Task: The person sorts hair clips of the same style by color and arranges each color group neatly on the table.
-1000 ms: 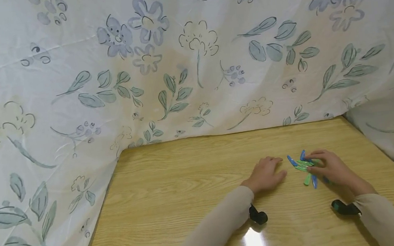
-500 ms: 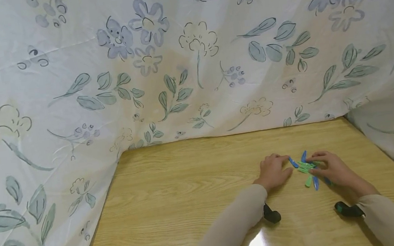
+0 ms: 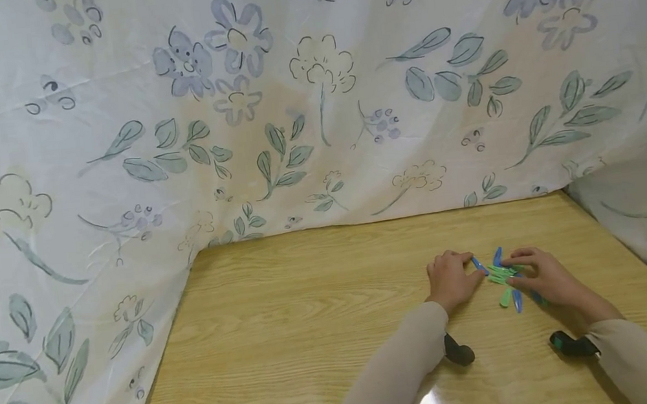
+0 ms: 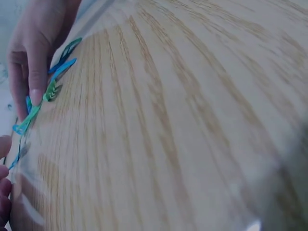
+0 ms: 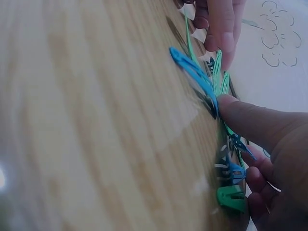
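Note:
Several blue and green hair clips lie fanned out in a cluster on the wooden table, with green hair clips (image 3: 500, 274) in the middle. My left hand (image 3: 450, 277) is at the left of the cluster and pinches a slim blue hair clip (image 3: 480, 266) between thumb and forefinger. My right hand (image 3: 547, 277) holds the green clips at the centre with thumb and fingertips. In the right wrist view its thumb (image 5: 250, 115) presses where the clips meet, beside a blue clip (image 5: 192, 72); the fingers behind are partly hidden. The left wrist view catches only fingertips of my left hand (image 4: 5, 183).
The wood-grain table (image 3: 289, 335) stretches to the left and front. A floral cloth (image 3: 320, 163) hangs along its back and left side, and another stretch closes the right. Dark wrist-worn devices (image 3: 572, 343) sit at both sleeves.
My left hand has moved right to the cluster, and its thumb and forefinger have closed on the left blue hair clip. My right hand has stayed nearly still on the green clips.

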Action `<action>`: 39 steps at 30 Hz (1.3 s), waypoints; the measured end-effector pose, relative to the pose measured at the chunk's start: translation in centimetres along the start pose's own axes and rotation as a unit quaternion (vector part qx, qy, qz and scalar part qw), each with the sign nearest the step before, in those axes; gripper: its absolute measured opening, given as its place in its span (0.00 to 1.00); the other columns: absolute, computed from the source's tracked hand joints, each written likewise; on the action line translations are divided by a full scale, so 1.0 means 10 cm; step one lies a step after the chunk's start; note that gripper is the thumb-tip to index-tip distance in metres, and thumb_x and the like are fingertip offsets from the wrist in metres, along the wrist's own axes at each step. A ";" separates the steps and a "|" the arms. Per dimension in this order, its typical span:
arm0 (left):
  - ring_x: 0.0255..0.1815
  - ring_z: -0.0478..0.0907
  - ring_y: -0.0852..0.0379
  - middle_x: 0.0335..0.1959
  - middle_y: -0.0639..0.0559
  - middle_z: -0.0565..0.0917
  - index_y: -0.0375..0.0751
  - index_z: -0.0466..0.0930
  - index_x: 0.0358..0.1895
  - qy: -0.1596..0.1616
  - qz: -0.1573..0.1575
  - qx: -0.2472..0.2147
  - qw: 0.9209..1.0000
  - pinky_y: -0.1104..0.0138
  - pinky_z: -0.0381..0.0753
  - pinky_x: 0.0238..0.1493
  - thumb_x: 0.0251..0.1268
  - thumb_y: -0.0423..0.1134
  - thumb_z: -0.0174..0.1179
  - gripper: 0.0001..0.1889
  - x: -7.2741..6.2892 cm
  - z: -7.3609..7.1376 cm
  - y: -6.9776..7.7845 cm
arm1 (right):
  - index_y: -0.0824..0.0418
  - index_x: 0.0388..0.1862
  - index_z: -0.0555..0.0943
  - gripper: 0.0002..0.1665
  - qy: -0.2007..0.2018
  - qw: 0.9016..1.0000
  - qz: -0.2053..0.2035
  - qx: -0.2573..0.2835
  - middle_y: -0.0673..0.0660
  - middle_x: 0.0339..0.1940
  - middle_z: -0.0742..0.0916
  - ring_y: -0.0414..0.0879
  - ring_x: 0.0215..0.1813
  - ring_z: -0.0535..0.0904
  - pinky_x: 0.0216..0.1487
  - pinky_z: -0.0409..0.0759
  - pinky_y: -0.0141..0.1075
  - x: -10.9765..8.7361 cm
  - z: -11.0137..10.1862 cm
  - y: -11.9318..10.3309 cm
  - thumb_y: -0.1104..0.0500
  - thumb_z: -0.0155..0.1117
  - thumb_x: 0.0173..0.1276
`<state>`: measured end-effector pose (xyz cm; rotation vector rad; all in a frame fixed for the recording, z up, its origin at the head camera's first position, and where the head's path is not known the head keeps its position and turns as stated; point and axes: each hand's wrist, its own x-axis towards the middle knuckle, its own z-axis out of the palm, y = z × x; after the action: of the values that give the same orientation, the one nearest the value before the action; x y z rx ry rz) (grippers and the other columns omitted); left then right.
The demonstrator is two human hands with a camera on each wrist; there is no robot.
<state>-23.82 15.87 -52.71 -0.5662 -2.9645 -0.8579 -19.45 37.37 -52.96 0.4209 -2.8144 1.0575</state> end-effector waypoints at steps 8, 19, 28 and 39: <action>0.46 0.73 0.66 0.50 0.66 0.81 0.68 0.84 0.59 -0.001 -0.005 0.019 1.000 0.70 0.61 0.46 0.65 0.65 0.62 0.22 0.02 0.02 0.04 | 0.72 0.56 0.82 0.22 -0.010 1.000 0.011 0.011 0.79 0.62 0.74 0.77 0.62 0.68 0.54 0.67 0.73 0.01 0.00 0.03 0.62 0.71 0.66; 0.46 0.72 0.66 0.49 0.68 0.81 0.69 0.84 0.58 0.001 -0.017 0.028 0.999 0.69 0.59 0.44 0.60 0.67 0.66 0.24 0.04 0.07 0.06 | 0.71 0.56 0.83 0.22 -0.003 1.000 -0.002 0.002 0.79 0.60 0.75 0.76 0.61 0.69 0.52 0.69 0.71 0.00 0.01 0.05 0.63 0.72 0.65; 0.43 0.70 0.66 0.47 0.67 0.80 0.68 0.84 0.58 -0.004 -0.022 0.036 0.999 0.69 0.58 0.42 0.58 0.65 0.68 0.24 0.05 0.07 0.08 | 0.72 0.58 0.82 0.23 -0.024 1.000 0.012 -0.002 0.79 0.62 0.74 0.77 0.63 0.68 0.54 0.68 0.71 -0.01 -0.05 0.07 0.62 0.70 0.67; 0.42 0.69 0.67 0.46 0.68 0.79 0.69 0.85 0.57 0.009 -0.025 0.041 0.999 0.69 0.58 0.42 0.55 0.64 0.71 0.25 0.05 0.09 0.08 | 0.72 0.57 0.83 0.22 -0.016 1.000 0.006 -0.002 0.79 0.60 0.75 0.77 0.62 0.69 0.53 0.68 0.70 -0.01 -0.04 0.07 0.62 0.70 0.66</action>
<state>-23.89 17.15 -53.00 -0.4815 -2.9938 -0.7359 -19.54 38.16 -53.12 0.4257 -2.8493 1.0555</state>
